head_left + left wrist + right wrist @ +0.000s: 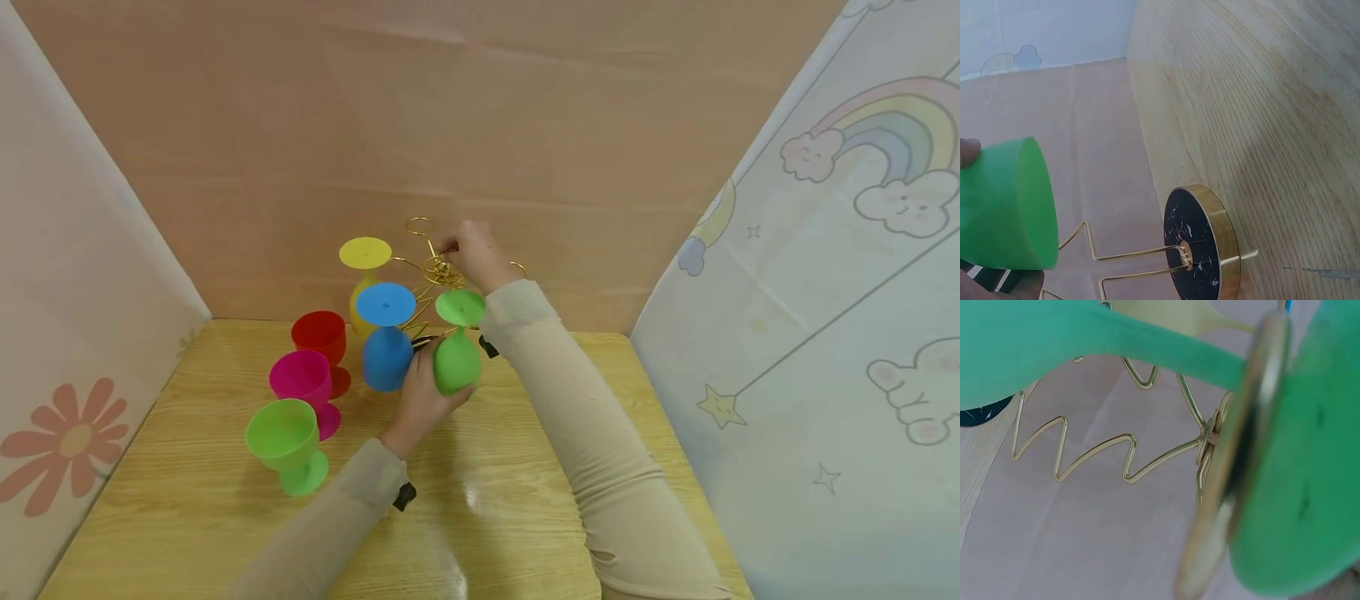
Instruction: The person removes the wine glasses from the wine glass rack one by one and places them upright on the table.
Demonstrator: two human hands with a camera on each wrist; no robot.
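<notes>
My left hand point(422, 396) holds the bowl of an upside-down green goblet point(457, 364) in front of a gold wire goblet rack point(442, 271). The left wrist view shows fingers on both sides of the green bowl point(997, 206), its mouth facing the table. Up at the rack's top, my right hand point(477, 252) has curled fingers gripping the wire; its exact hold is partly hidden. In the right wrist view the green stem point(1172, 350) lies close to a blurred gold ring point(1235, 469). A blue goblet point(386, 358) and a yellow goblet point(365, 252) hang foot-up at the rack.
Red point(320, 337), magenta point(302, 377) and light green point(283, 433) goblets stand upright in a row on the wooden table point(517, 517), left of the rack. The rack's round black base point(1191, 244) has a gold rim. A plain backdrop point(480, 108) rises behind.
</notes>
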